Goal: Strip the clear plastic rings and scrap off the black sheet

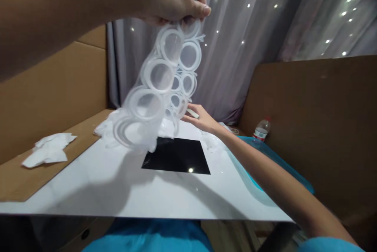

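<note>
My left hand (188, 0) is closed at the top of the view, pinching the upper end of a clear plastic sheet of white rings (160, 75). This sheet hangs slanted over the table, its lower left end blurred. Several round rings sit in rows along it, larger ones toward me. Reaching in from the right, my right hand (203, 117) is at the sheet's lower right edge, fingers partly hidden behind it. A small white stick (193, 113) lies between its thumb and fingers. Below the sheet, a black square mat (178, 156) lies on the white table (153, 201).
Crumpled white tissue (48, 150) lies on the cardboard at left. A turquoise tray (273, 161) is at right, with a red-capped bottle (262, 128) behind it. Clear plastic wrap (210, 140) lies beside the mat. Cardboard panels (321, 126) and a grey curtain (229, 48) enclose the table.
</note>
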`<state>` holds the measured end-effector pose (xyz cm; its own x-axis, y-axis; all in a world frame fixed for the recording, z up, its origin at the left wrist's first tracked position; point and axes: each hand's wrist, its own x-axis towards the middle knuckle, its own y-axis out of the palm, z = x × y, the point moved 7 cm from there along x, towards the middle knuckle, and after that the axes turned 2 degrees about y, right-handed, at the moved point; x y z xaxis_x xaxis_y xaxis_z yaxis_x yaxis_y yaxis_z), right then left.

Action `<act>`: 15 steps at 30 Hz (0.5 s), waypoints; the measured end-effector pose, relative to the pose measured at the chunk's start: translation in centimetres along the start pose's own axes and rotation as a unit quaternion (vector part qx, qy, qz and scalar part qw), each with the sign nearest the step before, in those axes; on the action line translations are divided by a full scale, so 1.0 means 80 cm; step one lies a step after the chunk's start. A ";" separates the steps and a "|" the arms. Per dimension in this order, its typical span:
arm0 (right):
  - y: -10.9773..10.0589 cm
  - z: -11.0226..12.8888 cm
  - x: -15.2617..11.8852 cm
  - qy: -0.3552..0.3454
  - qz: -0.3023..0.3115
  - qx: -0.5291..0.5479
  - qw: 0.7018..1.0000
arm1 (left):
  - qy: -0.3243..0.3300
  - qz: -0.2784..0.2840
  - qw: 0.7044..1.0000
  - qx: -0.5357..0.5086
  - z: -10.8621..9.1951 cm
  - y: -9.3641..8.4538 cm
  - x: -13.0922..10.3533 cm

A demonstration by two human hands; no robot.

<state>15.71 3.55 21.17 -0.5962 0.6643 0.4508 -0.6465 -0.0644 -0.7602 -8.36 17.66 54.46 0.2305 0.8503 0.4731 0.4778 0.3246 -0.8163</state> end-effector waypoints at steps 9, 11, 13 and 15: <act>-0.009 0.097 -0.035 -0.037 0.007 0.251 0.967 | 0.138 -0.035 0.989 -0.033 -0.146 0.036 -0.229; -0.020 0.123 -0.043 -0.043 -0.016 0.160 0.986 | 0.133 -0.021 0.991 -0.013 -0.153 0.044 -0.240; -0.030 0.135 -0.047 -0.053 -0.045 0.072 0.995 | 0.134 -0.013 0.991 -0.007 -0.157 0.043 -0.243; -0.042 0.128 -0.046 -0.055 -0.070 0.019 0.996 | 0.148 -0.011 0.989 0.023 -0.160 0.036 -0.243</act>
<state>15.21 -6.27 26.84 -0.5469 0.5825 0.6013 -0.7427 -0.0059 -0.6696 -0.61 -3.19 47.14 0.4622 0.6866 0.5612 0.4473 0.3660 -0.8161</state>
